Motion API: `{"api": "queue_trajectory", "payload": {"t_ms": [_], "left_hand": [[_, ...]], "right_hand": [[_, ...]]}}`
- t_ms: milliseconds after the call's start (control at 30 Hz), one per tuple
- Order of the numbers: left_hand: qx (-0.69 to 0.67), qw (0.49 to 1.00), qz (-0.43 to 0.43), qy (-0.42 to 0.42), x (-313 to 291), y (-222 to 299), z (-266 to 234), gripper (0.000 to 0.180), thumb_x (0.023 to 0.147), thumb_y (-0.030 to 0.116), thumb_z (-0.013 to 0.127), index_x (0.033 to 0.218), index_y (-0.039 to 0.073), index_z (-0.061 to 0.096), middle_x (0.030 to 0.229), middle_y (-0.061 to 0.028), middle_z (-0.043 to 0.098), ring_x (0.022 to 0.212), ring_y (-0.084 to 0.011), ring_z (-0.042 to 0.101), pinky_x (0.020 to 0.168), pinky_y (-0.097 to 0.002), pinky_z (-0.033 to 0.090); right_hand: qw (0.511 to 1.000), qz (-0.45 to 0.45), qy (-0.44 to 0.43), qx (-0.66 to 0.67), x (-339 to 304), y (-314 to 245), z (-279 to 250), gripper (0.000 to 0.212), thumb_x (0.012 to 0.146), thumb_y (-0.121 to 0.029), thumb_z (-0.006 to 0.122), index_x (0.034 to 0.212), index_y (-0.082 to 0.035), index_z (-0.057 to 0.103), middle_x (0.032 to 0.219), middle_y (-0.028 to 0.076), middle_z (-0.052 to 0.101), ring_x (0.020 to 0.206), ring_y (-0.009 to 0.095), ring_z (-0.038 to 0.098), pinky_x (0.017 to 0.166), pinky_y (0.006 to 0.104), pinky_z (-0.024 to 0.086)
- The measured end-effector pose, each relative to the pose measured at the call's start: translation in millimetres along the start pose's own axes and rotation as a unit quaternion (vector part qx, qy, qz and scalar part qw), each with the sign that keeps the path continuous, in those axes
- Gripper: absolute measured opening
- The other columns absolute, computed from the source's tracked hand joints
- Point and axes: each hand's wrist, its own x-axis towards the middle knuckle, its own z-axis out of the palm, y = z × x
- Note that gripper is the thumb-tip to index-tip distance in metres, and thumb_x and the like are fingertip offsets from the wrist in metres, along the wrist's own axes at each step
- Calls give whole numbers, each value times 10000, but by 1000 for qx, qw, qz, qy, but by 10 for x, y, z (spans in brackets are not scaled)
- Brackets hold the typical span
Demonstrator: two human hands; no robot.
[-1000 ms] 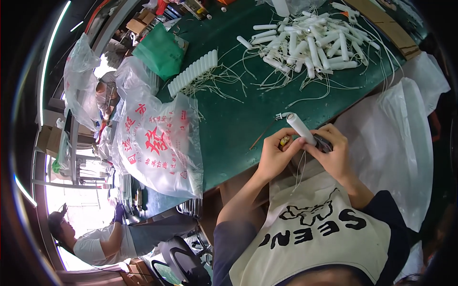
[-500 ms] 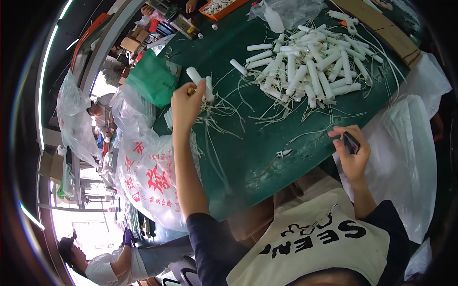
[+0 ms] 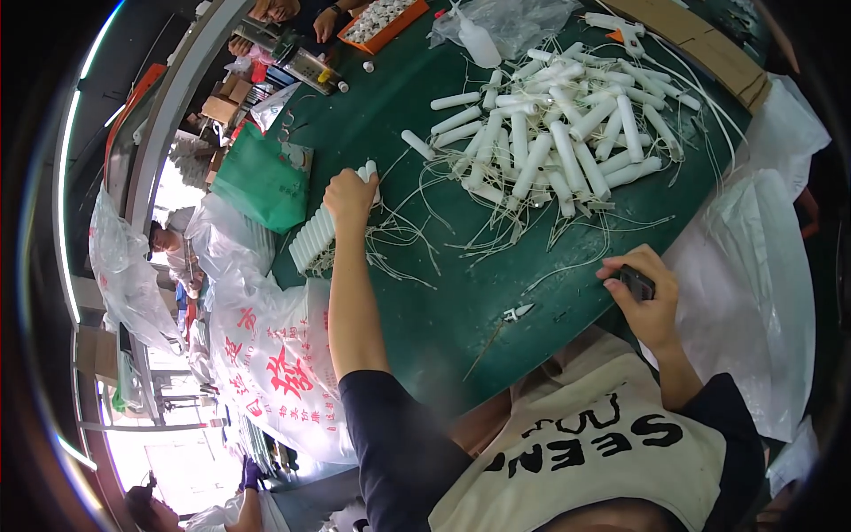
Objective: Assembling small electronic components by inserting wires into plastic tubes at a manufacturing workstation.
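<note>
My left hand (image 3: 351, 197) is closed at the far end of a neat row of white tubes (image 3: 312, 241) lying side by side. Its fingers wrap a white tube (image 3: 370, 168), whose end pokes out past them; the fingertips are partly hidden. Thin pale wires (image 3: 399, 253) trail from the row to the right. Near the table's front edge, my right hand (image 3: 654, 297) grips a small black object (image 3: 636, 282), its kind unclear. A big heap of similar white wired tubes (image 3: 567, 133) lies beyond, between my hands.
On the green table (image 3: 417, 328) lies a small white pointed piece (image 3: 517, 312) with a thin stem. A glue gun (image 3: 616, 27), a white squeeze bottle (image 3: 479, 43), a green bag (image 3: 263, 177) and an orange tray (image 3: 386, 25) surround the heap. Other people are nearby.
My left hand has come down onto the row with the tube it held raised before. The view has shifted slightly; my right hand still holds the black object.
</note>
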Motion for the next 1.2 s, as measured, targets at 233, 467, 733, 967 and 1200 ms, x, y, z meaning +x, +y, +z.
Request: {"api": "queue_trajectory", "payload": {"t_ms": [233,467,733,967,1200], "left_hand": [[8,1000,4,-13,-75,-10,-64,459,705,489,644,832,48,642,799,-153,657,773,-340,638,676,-410,504],[-147,967,175,110,-347,462,-368,327,754,424,637,761,97,622,671,-116,627,656,-276,631,568,-352,476],[-271,935,227,30,-638,1264,-613,277,787,350,608,859,91,678,627,-101,619,599,-250,618,561,-329,467],[-189,964,164,-90,-425,1497,-480,446,699,504,624,861,96,707,749,-111,668,718,-264,651,672,-342,501],[-242,951,144,-125,-388,1500,-589,389,662,412,676,841,68,709,716,-94,661,673,-207,631,632,-305,492]], "right_hand": [[1000,5,-7,-5,-46,-23,-56,204,688,36,642,890,7,626,752,90,628,703,168,564,639,261,456],[1000,17,1,0,-83,-56,-96,173,709,13,637,882,3,634,751,86,631,712,174,572,644,263,455],[1000,25,-8,-11,-168,-112,-157,130,729,1,636,859,2,637,735,73,638,705,182,575,653,270,452],[1000,-8,0,-20,-240,-99,-177,112,735,-9,645,846,5,638,734,79,638,692,191,575,648,274,448],[1000,-14,9,-3,-275,-120,-204,127,715,-16,680,837,-5,645,720,81,630,662,188,569,614,279,442]]}}
